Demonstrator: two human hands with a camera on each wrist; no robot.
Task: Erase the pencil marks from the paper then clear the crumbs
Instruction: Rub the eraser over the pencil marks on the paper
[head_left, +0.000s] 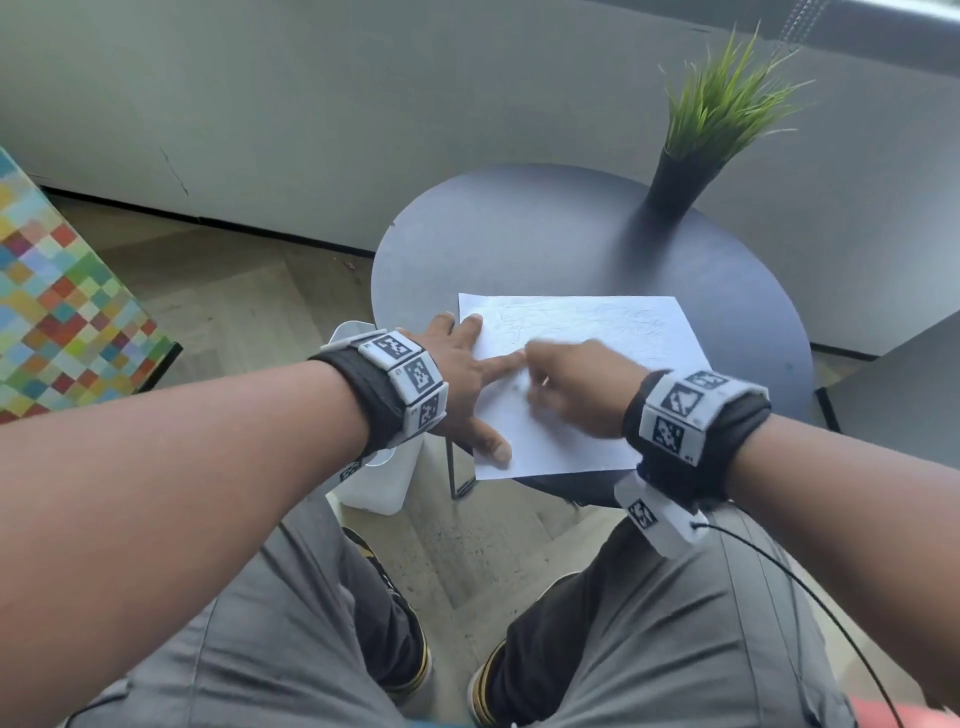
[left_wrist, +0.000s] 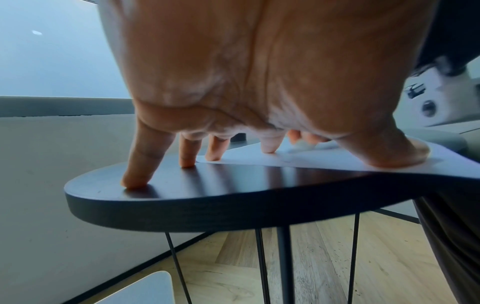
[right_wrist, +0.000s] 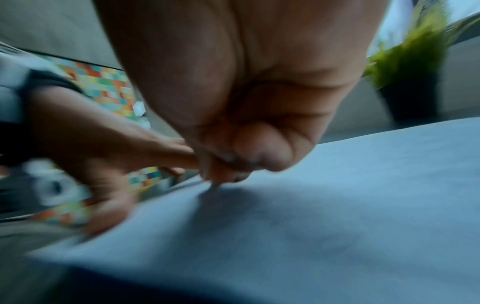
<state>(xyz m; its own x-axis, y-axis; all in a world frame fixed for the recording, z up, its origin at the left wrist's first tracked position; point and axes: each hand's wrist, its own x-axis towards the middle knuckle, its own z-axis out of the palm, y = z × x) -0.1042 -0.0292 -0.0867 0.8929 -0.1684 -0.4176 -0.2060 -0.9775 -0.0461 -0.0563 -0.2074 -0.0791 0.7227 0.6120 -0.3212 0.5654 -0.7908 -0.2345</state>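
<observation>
A white paper (head_left: 550, 452) lies on the round dark table (head_left: 571, 244), with faint pencil scribbles (head_left: 587, 319) across its far part. My left hand (head_left: 467, 384) is spread flat at the sheet's left edge. Its thumb, index and middle fingertips press the paper (left_wrist: 259, 160), and the other two rest on the table (left_wrist: 207, 205). My right hand (head_left: 576, 384) is blurred over the middle of the sheet. Its fingertips pinch a small pale eraser (left_wrist: 302, 145) whose tip touches the paper (right_wrist: 337, 205). A few tiny specks (head_left: 514, 387) lie beside it.
A black pot of green grass (head_left: 711, 119) stands at the table's far right. A white container (head_left: 374, 483) sits on the floor left of the table, beyond it a multicoloured checked surface (head_left: 57, 301). A grey seat (head_left: 904, 384) is at the right. My knees are under the near edge.
</observation>
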